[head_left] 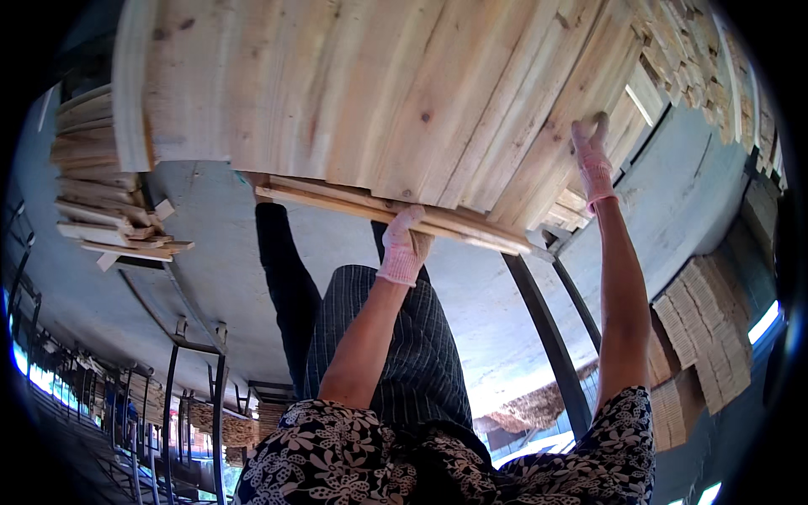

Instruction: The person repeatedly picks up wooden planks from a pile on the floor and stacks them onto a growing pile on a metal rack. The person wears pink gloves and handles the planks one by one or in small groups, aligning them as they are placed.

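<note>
- Wooden slats (396, 210), a thin bundle of them, lie at the near edge of the wide layer of pale boards (404, 93) filling the upper view.
- My left hand (404, 246), in a pinkish knit glove, has its grip curled closed around the slats from below.
- My right hand (592, 156), gloved alike, lies flat and open on the boards, farther up, holding nothing.
- A loose stack of planks (105, 181) sits well apart to my left.
- More stacked wood (707, 328) stands at my right.
</note>
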`<action>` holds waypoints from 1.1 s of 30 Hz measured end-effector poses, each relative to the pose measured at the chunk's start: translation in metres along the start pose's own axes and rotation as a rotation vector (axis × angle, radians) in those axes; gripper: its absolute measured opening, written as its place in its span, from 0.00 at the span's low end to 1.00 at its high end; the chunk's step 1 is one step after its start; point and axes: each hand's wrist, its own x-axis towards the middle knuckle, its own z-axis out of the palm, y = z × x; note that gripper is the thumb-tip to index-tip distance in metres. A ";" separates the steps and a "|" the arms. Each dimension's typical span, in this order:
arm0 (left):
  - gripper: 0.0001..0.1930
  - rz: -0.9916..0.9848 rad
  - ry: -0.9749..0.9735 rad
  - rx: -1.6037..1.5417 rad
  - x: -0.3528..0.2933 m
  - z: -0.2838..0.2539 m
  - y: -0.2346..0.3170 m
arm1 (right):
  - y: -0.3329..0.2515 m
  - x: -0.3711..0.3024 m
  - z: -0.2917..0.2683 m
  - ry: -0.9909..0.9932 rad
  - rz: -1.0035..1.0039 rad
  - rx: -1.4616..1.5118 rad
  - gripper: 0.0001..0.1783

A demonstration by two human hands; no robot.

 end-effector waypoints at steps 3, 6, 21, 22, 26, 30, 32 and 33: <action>0.16 0.063 0.120 -0.006 -0.062 0.026 0.010 | -0.083 -0.050 0.001 -0.043 -0.256 -0.550 0.39; 0.30 -0.021 0.006 -0.024 -0.119 0.003 0.030 | -0.114 -0.143 0.025 -0.664 -0.585 -0.377 0.43; 0.39 0.562 -0.006 0.416 -0.148 0.111 0.226 | -0.278 -0.184 0.189 -0.018 -1.240 -0.721 0.41; 0.35 0.541 -0.012 0.390 -0.158 0.099 0.227 | -0.271 -0.173 0.193 -0.040 -1.249 -0.696 0.41; 0.33 0.618 0.250 0.519 -0.175 0.033 0.260 | -0.264 -0.164 0.201 -0.085 -1.298 -0.628 0.37; 0.33 0.631 0.416 0.533 -0.188 0.002 0.330 | -0.258 -0.165 0.208 -0.095 -1.248 -0.646 0.36; 0.38 0.667 0.646 0.725 -0.186 -0.022 0.385 | -0.261 -0.163 0.205 -0.181 -1.209 -0.663 0.39; 0.41 0.684 0.774 0.827 -0.187 -0.033 0.416 | -0.263 -0.167 0.205 -0.228 -1.187 -0.672 0.40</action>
